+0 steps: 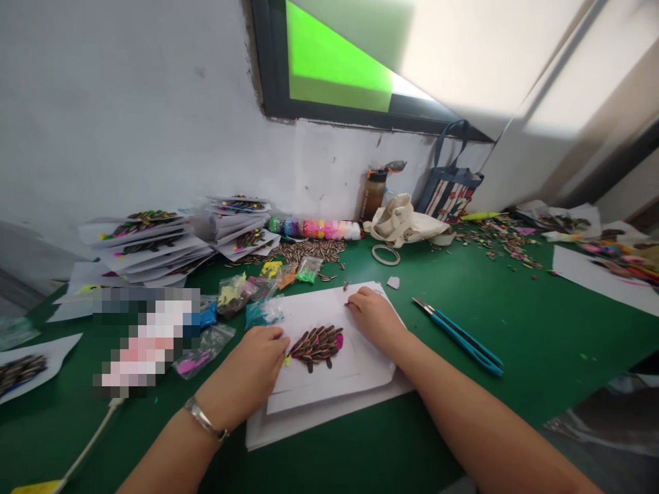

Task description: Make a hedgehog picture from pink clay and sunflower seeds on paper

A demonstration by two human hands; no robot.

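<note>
A white sheet of paper (303, 398) lies before me on top of other sheets. On it is a picture made of overlapping striped sunflower seeds (314, 345), with magenta material at its right end and between the seeds, and a bit of yellow at the left. My left hand (257, 360) rests at the sheet's left side with curled fingers beside the yellow bit; whatever they grip is hidden. Above and right of the picture, my right hand (375, 317) is closed in a pinch at the paper, a small dark sunflower seed (348, 304) showing at its fingertips.
A blue utility knife (463, 341) lies right of the paper. Small bags of coloured clay (234, 295) and a seed pile (314, 252) are behind. Stacked seed pictures (149, 247) stand left, near a blurred-out object (149, 343) with a cable. A tape roll (386, 255) lies beyond.
</note>
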